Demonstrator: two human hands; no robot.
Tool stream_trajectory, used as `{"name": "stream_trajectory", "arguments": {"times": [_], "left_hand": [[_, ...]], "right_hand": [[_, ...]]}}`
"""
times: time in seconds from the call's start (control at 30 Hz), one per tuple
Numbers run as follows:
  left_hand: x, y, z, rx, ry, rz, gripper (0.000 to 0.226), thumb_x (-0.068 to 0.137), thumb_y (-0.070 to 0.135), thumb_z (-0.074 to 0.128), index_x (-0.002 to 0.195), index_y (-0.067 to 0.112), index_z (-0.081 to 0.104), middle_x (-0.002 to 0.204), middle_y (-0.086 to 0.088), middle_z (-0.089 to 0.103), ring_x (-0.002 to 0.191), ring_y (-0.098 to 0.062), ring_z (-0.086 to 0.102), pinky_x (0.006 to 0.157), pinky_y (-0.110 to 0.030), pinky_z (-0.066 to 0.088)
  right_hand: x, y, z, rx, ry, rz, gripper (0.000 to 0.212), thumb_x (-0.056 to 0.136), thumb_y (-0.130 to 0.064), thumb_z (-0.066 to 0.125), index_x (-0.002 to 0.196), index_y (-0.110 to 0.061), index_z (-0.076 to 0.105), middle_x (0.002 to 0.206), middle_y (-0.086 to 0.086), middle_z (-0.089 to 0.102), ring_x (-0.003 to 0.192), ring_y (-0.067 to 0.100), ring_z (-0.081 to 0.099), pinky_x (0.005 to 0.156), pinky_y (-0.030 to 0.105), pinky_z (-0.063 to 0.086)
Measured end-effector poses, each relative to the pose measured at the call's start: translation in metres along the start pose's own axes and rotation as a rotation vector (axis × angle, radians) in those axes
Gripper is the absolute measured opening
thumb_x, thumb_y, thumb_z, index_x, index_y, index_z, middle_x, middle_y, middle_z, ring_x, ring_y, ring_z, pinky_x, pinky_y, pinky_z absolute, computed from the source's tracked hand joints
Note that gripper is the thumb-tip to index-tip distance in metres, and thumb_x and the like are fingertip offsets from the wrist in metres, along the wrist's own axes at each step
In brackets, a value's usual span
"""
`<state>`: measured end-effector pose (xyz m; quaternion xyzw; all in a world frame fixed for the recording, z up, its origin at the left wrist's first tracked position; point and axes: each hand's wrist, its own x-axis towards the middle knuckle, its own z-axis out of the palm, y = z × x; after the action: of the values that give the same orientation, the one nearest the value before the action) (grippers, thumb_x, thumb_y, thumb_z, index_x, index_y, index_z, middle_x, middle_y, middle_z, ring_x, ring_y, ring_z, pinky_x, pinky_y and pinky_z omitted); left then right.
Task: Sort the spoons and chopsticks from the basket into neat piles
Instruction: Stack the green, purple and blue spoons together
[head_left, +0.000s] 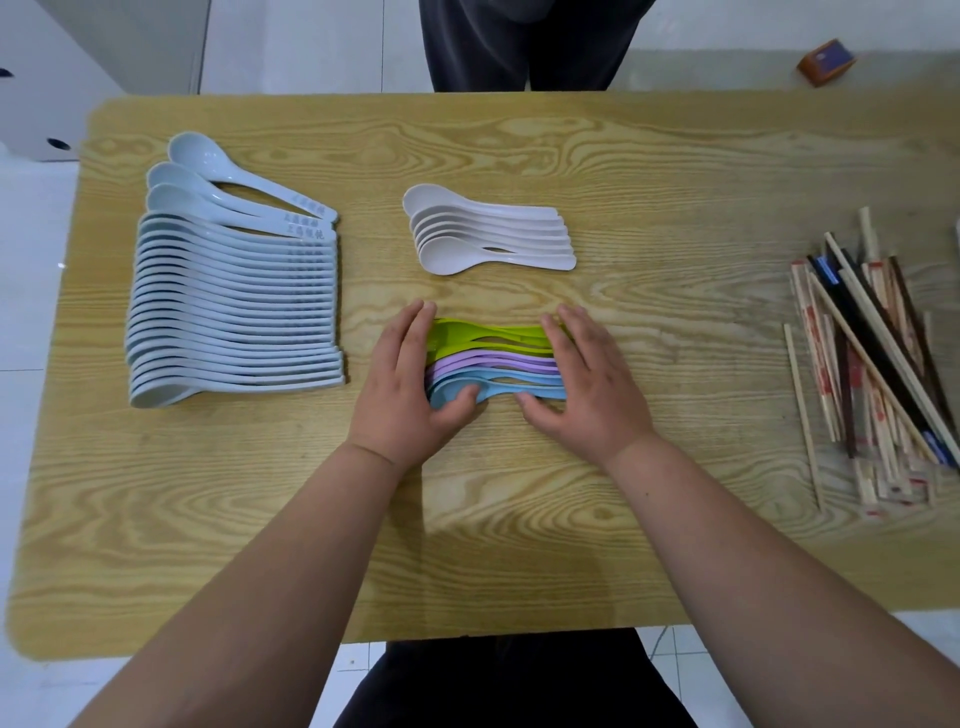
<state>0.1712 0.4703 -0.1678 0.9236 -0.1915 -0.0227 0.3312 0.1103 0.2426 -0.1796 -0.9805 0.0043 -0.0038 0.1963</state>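
- Bench (519, 145): wood-grain top, seen from the head camera. No basket is in view, so I cannot tell whether anything is left in it.
- Coloured spoons (498, 358): one small pile at the middle of the bench, green at the far side, purple in the middle, blue nearest. Bowls point to 9 o'clock, handles to 3 o'clock.
- Left hand (402, 384): released, not clenched. Its straight fingers lie against the bowl ends of the coloured spoons and the thumb touches the near blue one.
- Right hand (589, 384): also released, lying flat over the handle ends, thumb at the near edge. Both hands appear to press the pile square from its two ends.
- White spoons (493, 234): small neat pile at 12 o'clock from the coloured one, apart from it, same heading.
- Pale blue spoons (234, 306): long nested row at 9 o'clock. The three at its far end sit looser than the others.
- Chopsticks (872, 364): heap at 3 o'clock, mixed bare, dark and paper-wrapped sticks crossing at several angles. One stick lies alone just to its 9 o'clock side.
- Judgement on progress: spoons are essentially sorted into three piles, and the coloured one is getting its final tidy. What is left looks like the chopsticks, which are gathered but not aligned.
- Off the bench: a small box (827, 61) on the floor at about 1 o'clock, and a person (524, 41) standing at 12 o'clock.
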Motion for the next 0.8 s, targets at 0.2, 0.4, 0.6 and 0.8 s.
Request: {"name": "stream_trajectory", "arguments": {"times": [0.2, 0.4, 0.6, 0.8], "left_hand": [[-0.036, 0.009, -0.024, 0.047, 0.134, 0.080, 0.060, 0.081, 0.034, 0.063, 0.131, 0.001, 0.056, 0.128, -0.017, 0.049, 0.118, -0.034, 0.050, 0.104, -0.045, 0.045], [-0.102, 0.020, -0.022, 0.148, -0.244, 0.307, 0.047, 0.081, 0.024, 0.066, 0.126, 0.013, 0.066, 0.124, -0.013, 0.061, 0.114, -0.036, 0.058, 0.100, -0.050, 0.047], [-0.118, 0.064, 0.003, 0.383, -0.547, 0.213, 0.061, 0.074, 0.039, 0.046, 0.132, 0.024, 0.056, 0.139, -0.012, 0.056, 0.128, -0.042, 0.052, 0.102, -0.065, 0.043], [-0.077, 0.128, 0.043, 0.539, -0.709, 0.276, 0.074, 0.056, 0.041, 0.071, 0.126, 0.019, 0.061, 0.128, -0.015, 0.062, 0.117, -0.043, 0.061, 0.090, -0.062, 0.053]], "right_hand": [[-0.037, -0.004, -0.029, 0.001, 0.001, 0.124, 0.080, 0.087, -0.052, 0.053, 0.154, -0.011, 0.036, 0.159, 0.015, 0.031, 0.148, 0.033, 0.029, 0.120, 0.044, 0.024], [-0.117, 0.000, -0.045, -0.124, -0.234, 0.189, 0.069, 0.082, -0.045, 0.047, 0.144, -0.013, 0.049, 0.150, 0.019, 0.044, 0.142, 0.035, 0.038, 0.113, 0.051, 0.039], [-0.153, 0.021, -0.075, -0.169, -0.424, 0.207, 0.061, 0.083, -0.032, 0.058, 0.142, -0.018, 0.051, 0.155, 0.012, 0.041, 0.146, 0.032, 0.036, 0.118, 0.046, 0.034], [-0.154, 0.084, -0.123, -0.185, -0.423, 0.195, 0.056, 0.097, -0.029, 0.048, 0.151, -0.018, 0.040, 0.163, 0.009, 0.028, 0.153, 0.026, 0.016, 0.123, 0.038, 0.012]]}}
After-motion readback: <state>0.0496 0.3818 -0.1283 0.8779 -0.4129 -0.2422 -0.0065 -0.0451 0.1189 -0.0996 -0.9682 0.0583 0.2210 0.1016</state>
